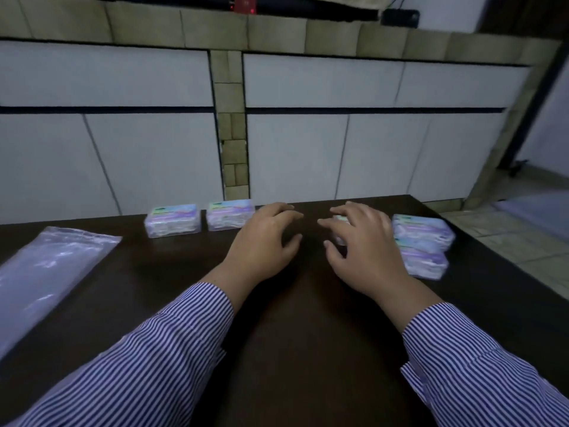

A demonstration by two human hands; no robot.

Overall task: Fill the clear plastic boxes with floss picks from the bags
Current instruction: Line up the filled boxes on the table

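Your left hand (264, 238) hovers loose-fingered and empty over the dark table (292, 318), your right hand (360, 245) spreads over a half-hidden box (340, 218) (contact unclear), while filled boxes (173, 220) lie long-axis sideways along the far edge.

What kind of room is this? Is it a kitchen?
Probably a home kitchen, used for packing. A tiled counter with white cabinet doors runs behind a dark table, where small filled plastic boxes and a flat plastic bag lie.
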